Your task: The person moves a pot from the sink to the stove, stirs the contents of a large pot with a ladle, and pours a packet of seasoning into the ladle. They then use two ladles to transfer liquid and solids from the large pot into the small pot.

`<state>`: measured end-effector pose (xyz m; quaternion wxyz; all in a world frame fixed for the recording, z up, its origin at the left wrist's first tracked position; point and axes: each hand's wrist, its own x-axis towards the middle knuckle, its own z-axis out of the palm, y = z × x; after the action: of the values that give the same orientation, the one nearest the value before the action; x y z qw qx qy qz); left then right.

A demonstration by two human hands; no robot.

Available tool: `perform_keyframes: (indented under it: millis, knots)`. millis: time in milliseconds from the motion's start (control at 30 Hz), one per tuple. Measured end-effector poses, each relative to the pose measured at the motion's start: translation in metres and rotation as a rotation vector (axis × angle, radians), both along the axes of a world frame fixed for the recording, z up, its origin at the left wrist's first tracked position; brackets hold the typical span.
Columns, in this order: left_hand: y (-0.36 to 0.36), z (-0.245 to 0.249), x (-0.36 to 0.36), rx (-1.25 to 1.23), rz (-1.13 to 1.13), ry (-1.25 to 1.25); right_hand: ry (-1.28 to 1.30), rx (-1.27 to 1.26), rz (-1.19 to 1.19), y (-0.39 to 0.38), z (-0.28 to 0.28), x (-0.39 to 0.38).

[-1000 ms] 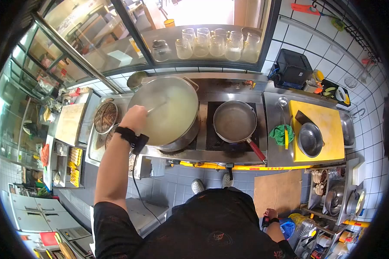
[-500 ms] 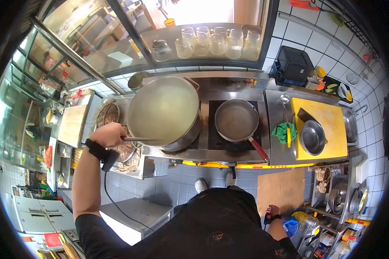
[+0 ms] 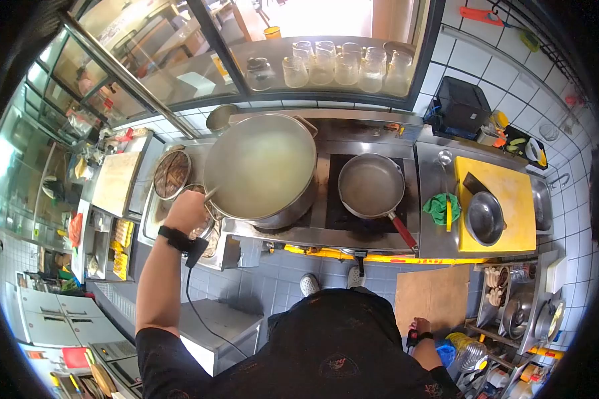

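Observation:
My left hand point(image 3: 185, 213) is closed around the long grey handle point(image 3: 211, 194) of a utensil at the left rim of a large metal stockpot point(image 3: 308, 174). The handle reaches over the rim into cloudy, pale yellow-green liquid point(image 3: 259, 166); the utensil's far end is hidden, so its kind does not show. My right hand point(image 3: 419, 326) hangs low at my side, away from the stove; it is too small to tell how its fingers lie. Right of the stockpot, a frying pan point(image 3: 371, 185) with a red handle point(image 3: 403, 231) sits on the other burner.
A metal bowl point(image 3: 484, 218) and a knife lie on a yellow cutting board point(image 3: 516, 199). Beside it are a green cloth point(image 3: 439, 208) and a ladle point(image 3: 444, 157). Woven baskets point(image 3: 172, 174) stand left of the stockpot. Glass jugs point(image 3: 346, 69) line the window ledge.
My left hand has shifted around the stockpot's left rim, and the utensil's handle has swung from lying nearly level to slanting up and away, less of it showing. The view has shifted slightly.

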<state>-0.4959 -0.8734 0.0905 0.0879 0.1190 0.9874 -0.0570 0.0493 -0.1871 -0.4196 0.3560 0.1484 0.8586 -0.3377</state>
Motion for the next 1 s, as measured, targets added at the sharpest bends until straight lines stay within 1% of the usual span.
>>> perform_keyframes:
  millis: [33, 100, 133, 200, 233, 267, 300, 333, 400, 433, 467, 500, 533, 567, 600, 633, 700, 733, 767, 800, 833, 867, 900, 933, 967, 1000]
  knots:
    - [0.0, 0.0, 0.004, -0.002, 0.003, 0.001, 0.001, -0.002, 0.003, -0.003, 0.0, -0.003]
    - [0.003, 0.003, 0.011, 0.005, 0.0, -0.02, 0.049, -0.711, -0.745, -0.004, -0.017, -0.001]
    - [-0.004, -0.006, 0.011, 0.018, -0.016, 0.028, 0.048, -0.712, -0.746, -0.002, -0.024, 0.001]
    - [-0.005, -0.005, 0.016, 0.029, -0.036, 0.025, 0.015, -0.625, -0.634, -0.002, -0.022, -0.006]
    - [-0.005, -0.003, 0.018, 0.04, -0.055, 0.023, 0.015, -0.626, -0.632, -0.003, -0.019, -0.005]
    - [-0.005, -0.002, 0.021, 0.039, -0.051, 0.025, -0.022, -0.875, -0.908, -0.015, 0.011, -0.016]
    - [-0.003, 0.0, 0.023, 0.055, -0.033, 0.003, -0.062, -1.123, -1.185, -0.022, 0.027, -0.023]
    - [-0.001, 0.002, 0.025, 0.073, -0.016, -0.018, -0.063, -1.124, -1.182, -0.016, 0.017, -0.021]
    - [0.013, 0.014, 0.033, 0.095, -0.01, -0.043, -0.008, -0.444, -0.367, 0.005, -0.028, -0.005]
    - [0.019, 0.018, 0.036, 0.118, -0.007, -0.069, -0.006, -0.445, -0.368, 0.012, -0.046, 0.005]
    - [0.02, 0.015, 0.037, 0.117, -0.01, -0.068, -0.021, -0.77, -0.685, 0.016, -0.059, 0.013]
    - [0.021, 0.009, 0.037, 0.191, -0.015, -0.09, -0.036, -1.095, -1.003, 0.016, -0.061, 0.015]
    - [0.023, 0.006, 0.037, 0.266, -0.019, -0.114, -0.034, -1.097, -1.005, 0.016, -0.065, 0.017]
    - [0.03, 0.007, 0.038, 0.265, -0.021, -0.113, -0.033, -1.015, -1.078, 0.012, -0.061, 0.016]
    - [0.042, 0.01, 0.039, 0.32, -0.014, -0.161, -0.032, -0.931, -1.148, 0.009, -0.056, 0.015]
    - [0.049, 0.011, 0.04, 0.377, -0.008, -0.208, -0.029, -0.931, -1.151, 0.008, -0.05, 0.012]
    - [0.054, 0.001, 0.037, 0.414, -0.036, -0.23, -0.009, -0.807, -0.83, 0.013, -0.049, 0.012]
    - [0.058, -0.003, 0.037, 0.563, 0.15, -0.37, -0.005, -0.804, -0.832, 0.012, -0.048, 0.013]
    - [0.062, -0.005, 0.037, 0.707, 0.339, -0.51, 0.113, -0.724, -0.703, 0.009, -0.051, 0.016]
    - [0.064, -0.005, 0.041, 0.855, 0.389, -0.556, 0.225, -0.641, -0.573, 0.008, -0.052, 0.018]
    - [0.062, -0.007, 0.044, 0.856, 0.386, -0.559, 0.226, -0.638, -0.577, 0.013, -0.052, 0.02]
    - [0.058, -0.01, 0.047, 0.972, 0.457, -0.584, 0.141, -0.387, -0.36, 0.013, -0.035, 0.012]
    - [0.054, -0.011, 0.05, 1.088, 0.532, -0.608, 0.054, -0.139, -0.141, 0.015, -0.03, 0.013]
    - [0.05, -0.01, 0.055, 1.145, 0.615, -0.631, 0.05, -0.139, -0.141, 0.013, -0.027, 0.014]
    - [0.046, -0.008, 0.06, 1.145, 0.619, -0.632, 0.013, -0.294, -0.31, 0.015, -0.031, 0.017]
    - [0.043, -0.008, 0.067, 1.241, 0.675, -0.617, -0.023, -0.447, -0.477, 0.015, -0.035, 0.02]
